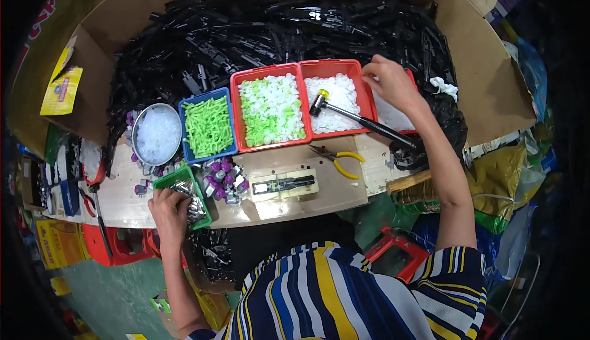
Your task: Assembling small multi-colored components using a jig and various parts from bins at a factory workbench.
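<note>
My left hand (168, 211) reaches into a small green tray (204, 202) of shiny metal pins (196, 207), its fingers bent and closed; what is between them is hidden. Farther right, my right hand (391, 82) hovers at the far edge of a red bin of pale pieces (394, 116), partly covered by the forearm. Its thumb and fingers are pinched together, and anything in them is too small to make out. Between the two hands, near the table's front edge, a cream block (286, 196) holds a black elongated part (289, 183) with a silvery end.
A hammer (369, 122) lies across a red bin of white pieces (335, 88). Yellow-handled pliers (340, 162) rest nearby. Leftward are green-and-white caps (270, 107), green strips (208, 126), a bowl of clear pieces (158, 135) and purple-grey parts (222, 179). Black plastic parts (270, 29) pile up behind.
</note>
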`<state>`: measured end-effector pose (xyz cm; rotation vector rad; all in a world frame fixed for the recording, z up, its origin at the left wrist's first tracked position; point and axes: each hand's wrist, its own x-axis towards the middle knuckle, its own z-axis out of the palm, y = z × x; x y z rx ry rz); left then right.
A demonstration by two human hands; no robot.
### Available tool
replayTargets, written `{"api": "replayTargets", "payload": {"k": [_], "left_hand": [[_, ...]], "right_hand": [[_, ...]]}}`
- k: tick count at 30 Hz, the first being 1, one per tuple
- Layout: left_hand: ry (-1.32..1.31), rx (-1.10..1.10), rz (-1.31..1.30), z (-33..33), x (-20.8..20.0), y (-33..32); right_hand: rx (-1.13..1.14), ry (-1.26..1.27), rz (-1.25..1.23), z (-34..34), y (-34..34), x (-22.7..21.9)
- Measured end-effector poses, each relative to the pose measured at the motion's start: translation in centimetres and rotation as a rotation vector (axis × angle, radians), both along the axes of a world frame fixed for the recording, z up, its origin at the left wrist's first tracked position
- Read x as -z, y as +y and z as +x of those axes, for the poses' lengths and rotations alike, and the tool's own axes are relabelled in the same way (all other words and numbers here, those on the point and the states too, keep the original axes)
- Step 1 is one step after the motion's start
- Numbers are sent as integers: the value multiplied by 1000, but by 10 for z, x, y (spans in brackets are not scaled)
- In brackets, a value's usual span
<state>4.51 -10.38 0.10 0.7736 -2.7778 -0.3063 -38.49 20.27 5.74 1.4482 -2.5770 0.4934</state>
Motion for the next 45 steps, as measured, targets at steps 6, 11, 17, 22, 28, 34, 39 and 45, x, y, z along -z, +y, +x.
{"api": "replayTargets", "payload": {"k": [6, 11, 17, 22, 28, 34, 39, 45], "left_hand": [[-84, 38, 24, -8, -12, -2], [-112, 12, 11, -5, -9, -6], [90, 24, 49, 0, 4, -13], [327, -5, 85, -7, -5, -2], [425, -152, 189, 10, -5, 8], [604, -185, 413, 2, -10, 16], [674, -131, 790, -23, -27, 52], [736, 132, 788, -68, -13, 99]], "right_hand": [[131, 15, 132, -23, 61, 10], [148, -38, 105, -9, 53, 29], [174, -12, 187, -17, 46, 39], [156, -45, 36, -14, 54, 35], [157, -71, -136, -23, 56, 33], [164, 22, -223, 2, 82, 4], [6, -87, -321, 79, 55, -14], [-273, -766, -475, 158, -13, 26]]}}
